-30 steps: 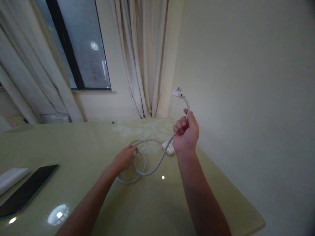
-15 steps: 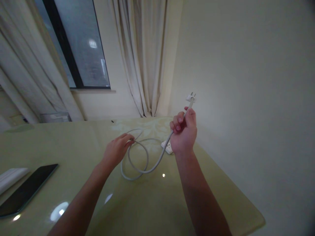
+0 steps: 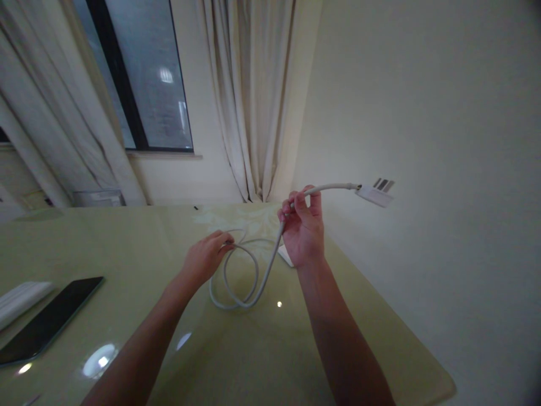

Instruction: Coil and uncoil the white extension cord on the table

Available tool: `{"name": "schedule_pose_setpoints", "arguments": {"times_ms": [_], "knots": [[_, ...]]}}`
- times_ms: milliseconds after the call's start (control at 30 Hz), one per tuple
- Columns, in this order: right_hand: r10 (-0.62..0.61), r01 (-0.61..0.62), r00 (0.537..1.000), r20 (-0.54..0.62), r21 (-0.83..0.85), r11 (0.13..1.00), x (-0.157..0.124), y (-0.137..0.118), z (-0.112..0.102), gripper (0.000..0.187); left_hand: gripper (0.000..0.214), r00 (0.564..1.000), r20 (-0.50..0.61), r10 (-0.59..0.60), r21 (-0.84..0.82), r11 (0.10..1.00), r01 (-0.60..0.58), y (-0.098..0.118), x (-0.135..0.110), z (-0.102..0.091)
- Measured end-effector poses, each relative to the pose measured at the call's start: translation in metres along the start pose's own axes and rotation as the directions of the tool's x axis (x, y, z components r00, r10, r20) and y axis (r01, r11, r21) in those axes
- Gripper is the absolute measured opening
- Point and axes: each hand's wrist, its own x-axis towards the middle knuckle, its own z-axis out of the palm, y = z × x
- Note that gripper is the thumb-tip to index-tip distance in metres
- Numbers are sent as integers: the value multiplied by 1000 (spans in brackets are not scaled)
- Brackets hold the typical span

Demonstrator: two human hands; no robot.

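Note:
A white power cord (image 3: 265,277) hangs in loose loops just over the table between my two hands. My left hand (image 3: 208,252) pinches the loops at their upper left. Raised at the right, my right hand (image 3: 303,228) has its fingers closed on the cord a short way behind the plug. The white plug (image 3: 375,195) sticks out to the right with its prongs pointing up and right. Partly hidden behind my right hand lies a white power strip (image 3: 285,255) on the table.
On the table (image 3: 127,248) at left lie a dark tablet-like slab (image 3: 51,318) and a white object (image 3: 23,299). A small black piece (image 3: 195,208) is near the far edge. A wall (image 3: 422,141) borders the right side; a curtain (image 3: 249,101) hangs behind.
My right hand has turned and shifted slightly left, and the plug has swung from pointing up to lying out toward the right. My left hand stays pinched on the loops.

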Motion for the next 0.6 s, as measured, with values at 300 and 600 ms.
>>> {"name": "schedule_pose_setpoints", "arguments": {"times_ms": [300, 600], "knots": [[80, -76, 992, 99, -39, 996, 0, 10, -4, 32, 33, 950, -262, -168, 103, 974, 201, 8, -5, -14], [-122, 145, 988, 97, -282, 948, -4, 14, -1, 22, 47, 908, -418, -18, 301, 941, 157, 12, -10, -44]]}}
